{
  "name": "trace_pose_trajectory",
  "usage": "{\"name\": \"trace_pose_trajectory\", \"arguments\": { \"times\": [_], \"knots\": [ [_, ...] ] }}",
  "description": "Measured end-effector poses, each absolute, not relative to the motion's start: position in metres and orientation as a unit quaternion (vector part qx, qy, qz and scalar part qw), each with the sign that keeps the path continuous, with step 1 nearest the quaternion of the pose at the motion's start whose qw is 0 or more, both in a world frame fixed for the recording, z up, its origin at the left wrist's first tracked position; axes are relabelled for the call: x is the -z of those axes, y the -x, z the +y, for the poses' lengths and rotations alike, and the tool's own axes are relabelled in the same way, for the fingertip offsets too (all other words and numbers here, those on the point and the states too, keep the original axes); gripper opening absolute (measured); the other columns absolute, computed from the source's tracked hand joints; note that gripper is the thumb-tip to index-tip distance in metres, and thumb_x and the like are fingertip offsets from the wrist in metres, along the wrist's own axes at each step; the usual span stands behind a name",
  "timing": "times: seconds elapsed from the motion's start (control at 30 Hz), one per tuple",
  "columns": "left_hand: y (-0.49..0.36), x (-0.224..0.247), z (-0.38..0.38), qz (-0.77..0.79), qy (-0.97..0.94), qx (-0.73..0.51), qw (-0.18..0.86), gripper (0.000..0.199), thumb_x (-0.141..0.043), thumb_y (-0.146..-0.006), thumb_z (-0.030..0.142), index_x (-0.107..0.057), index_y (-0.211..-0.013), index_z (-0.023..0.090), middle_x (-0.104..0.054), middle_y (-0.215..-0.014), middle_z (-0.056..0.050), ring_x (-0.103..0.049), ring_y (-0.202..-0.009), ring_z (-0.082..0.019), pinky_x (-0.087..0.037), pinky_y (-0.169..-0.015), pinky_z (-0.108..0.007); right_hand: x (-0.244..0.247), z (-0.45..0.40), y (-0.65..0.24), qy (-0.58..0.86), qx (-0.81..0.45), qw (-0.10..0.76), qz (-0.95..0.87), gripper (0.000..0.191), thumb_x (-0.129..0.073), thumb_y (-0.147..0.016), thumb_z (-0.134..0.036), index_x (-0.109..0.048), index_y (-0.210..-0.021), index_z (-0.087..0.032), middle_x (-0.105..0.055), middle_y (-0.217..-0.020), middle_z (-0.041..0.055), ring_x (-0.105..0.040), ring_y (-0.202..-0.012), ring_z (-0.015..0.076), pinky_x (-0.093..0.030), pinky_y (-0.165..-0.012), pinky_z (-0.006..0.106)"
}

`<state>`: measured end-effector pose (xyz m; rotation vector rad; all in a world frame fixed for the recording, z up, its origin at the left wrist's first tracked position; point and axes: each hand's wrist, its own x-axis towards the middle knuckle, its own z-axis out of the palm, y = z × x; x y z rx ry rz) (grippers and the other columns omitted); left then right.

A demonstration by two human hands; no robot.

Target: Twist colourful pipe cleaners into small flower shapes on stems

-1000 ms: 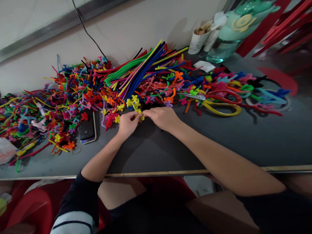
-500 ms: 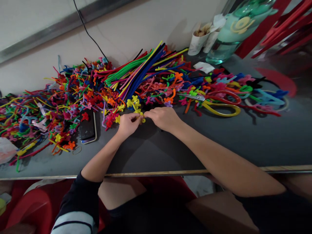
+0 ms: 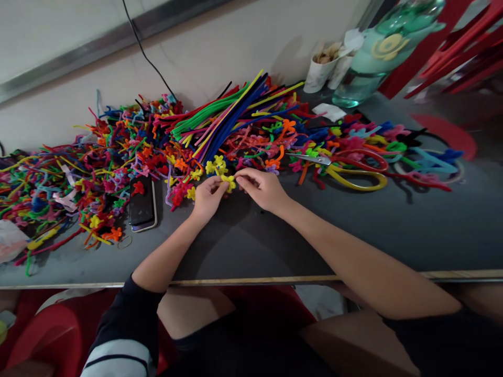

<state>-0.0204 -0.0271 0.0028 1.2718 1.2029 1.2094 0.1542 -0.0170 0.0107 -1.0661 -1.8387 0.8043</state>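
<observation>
Between my hands is a small yellow pipe-cleaner flower (image 3: 228, 181). My left hand (image 3: 210, 197) pinches its left side between thumb and fingers. From the right, my right hand (image 3: 261, 188) has thumb and forefinger pressed together at the flower's right edge. Just beyond my fingertips, more yellow flowers (image 3: 216, 165) lie at the front of the heap. A bundle of straight pipe cleaners (image 3: 228, 115) in green, blue, yellow and other colours rests on the heap behind them.
Scissors (image 3: 346, 167) with red and yellow handles lie to the right. A phone (image 3: 142, 204) with a red flower on it is at the left. Paper cups (image 3: 319, 70) and a green bottle (image 3: 361, 73) stand at the back right. Tangled pipe cleaners (image 3: 106, 162) cover the left.
My hands have turned slightly around the yellow flower, and its petals now show more openly between the fingertips. My right fingers have lifted and spread a little. The view has shifted slightly.
</observation>
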Motion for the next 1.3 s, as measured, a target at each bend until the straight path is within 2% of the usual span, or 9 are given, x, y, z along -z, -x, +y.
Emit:
{"name": "trace_pose_trajectory", "arguments": {
  "times": [0.13,0.3,0.37,0.47,0.57,0.63,0.87,1.0,1.3],
  "knots": [
    [0.021,-0.002,-0.028,0.500,-0.564,-0.478,0.451,0.015,-0.068,-0.076,0.029,-0.068,-0.083,0.015,-0.069,-0.074,-0.002,-0.062,-0.063,-0.010,-0.051,-0.058,-0.021,-0.003,-0.008,-0.153,0.400,-0.474,0.434,-0.653,0.038,-0.059,-0.081,-0.052,-0.071,-0.088,-0.016,-0.067,-0.073,0.0042,-0.056,-0.054,0.0116,-0.041,-0.047,0.024],
    [0.020,-0.004,-0.028,0.511,-0.560,-0.477,0.445,0.018,-0.069,-0.075,0.032,-0.068,-0.082,0.016,-0.068,-0.073,-0.002,-0.061,-0.061,-0.010,-0.050,-0.055,-0.021,0.003,-0.001,-0.157,0.398,-0.514,0.406,-0.642,0.048,-0.065,-0.074,-0.060,-0.073,-0.091,-0.016,-0.066,-0.065,0.0038,-0.054,-0.050,0.0116,-0.039,-0.043,0.024],
    [0.020,-0.005,-0.028,0.519,-0.542,-0.483,0.451,0.019,-0.070,-0.075,0.033,-0.067,-0.082,0.016,-0.067,-0.070,-0.001,-0.059,-0.056,-0.009,-0.049,-0.053,-0.020,0.002,-0.003,-0.158,0.398,-0.460,0.406,-0.682,0.047,-0.066,-0.075,-0.059,-0.072,-0.091,-0.016,-0.068,-0.069,0.0045,-0.058,-0.056,0.0134,-0.042,-0.049,0.025],
    [0.019,-0.007,-0.030,0.535,-0.516,-0.488,0.457,0.020,-0.071,-0.074,0.035,-0.066,-0.079,0.016,-0.067,-0.068,0.000,-0.056,-0.049,-0.007,-0.048,-0.050,-0.020,-0.002,-0.010,-0.158,0.400,-0.272,0.373,-0.792,0.038,-0.063,-0.082,-0.051,-0.071,-0.095,-0.016,-0.072,-0.085,0.0074,-0.064,-0.072,0.0170,-0.043,-0.059,0.027],
    [0.018,-0.008,-0.032,0.549,-0.515,-0.488,0.441,0.020,-0.072,-0.073,0.035,-0.066,-0.074,0.015,-0.067,-0.066,-0.001,-0.058,-0.050,-0.008,-0.048,-0.050,-0.020,-0.008,-0.019,-0.154,0.412,-0.096,0.293,-0.858,0.031,-0.050,-0.094,-0.039,-0.069,-0.099,-0.015,-0.072,-0.093,0.0097,-0.065,-0.080,0.0187,-0.037,-0.058,0.027],
    [0.018,-0.008,-0.033,0.553,-0.523,-0.489,0.425,0.021,-0.072,-0.073,0.035,-0.066,-0.074,0.015,-0.067,-0.063,-0.001,-0.059,-0.051,-0.009,-0.049,-0.051,-0.020,-0.010,-0.022,-0.151,0.419,-0.040,0.254,-0.871,0.032,-0.043,-0.097,-0.034,-0.068,-0.100,-0.014,-0.071,-0.092,0.0102,-0.065,-0.079,0.0185,-0.033,-0.056,0.028],
    [0.017,-0.008,-0.033,0.552,-0.539,-0.493,0.402,0.021,-0.072,-0.071,0.036,-0.066,-0.072,0.015,-0.066,-0.061,-0.001,-0.057,-0.050,-0.008,-0.046,-0.048,-0.020,-0.012,-0.023,-0.148,0.432,-0.023,0.223,-0.873,0.033,-0.039,-0.099,-0.030,-0.068,-0.103,-0.013,-0.071,-0.093,0.0096,-0.064,-0.076,0.0175,-0.028,-0.054,0.028],
    [0.018,-0.007,-0.032,0.552,-0.543,-0.491,0.400,0.021,-0.073,-0.071,0.035,-0.066,-0.071,0.015,-0.065,-0.060,-0.001,-0.056,-0.050,-0.008,-0.045,-0.047,-0.020,-0.014,-0.025,-0.148,0.439,-0.032,0.215,-0.872,0.035,-0.037,-0.099,-0.029,-0.069,-0.096,-0.015,-0.072,-0.086,0.0086,-0.062,-0.069,0.0161,-0.026,-0.053,0.029],
    [0.017,-0.007,-0.033,0.560,-0.548,-0.488,0.384,0.022,-0.072,-0.071,0.036,-0.066,-0.072,0.015,-0.065,-0.062,-0.001,-0.055,-0.050,-0.008,-0.044,-0.048,-0.021,-0.017,-0.026,-0.149,0.442,-0.060,0.218,-0.868,0.027,-0.043,-0.093,-0.018,-0.070,-0.094,-0.017,-0.073,-0.084,0.0046,-0.062,-0.067,0.0149,-0.025,-0.052,0.028]
  ]
}}
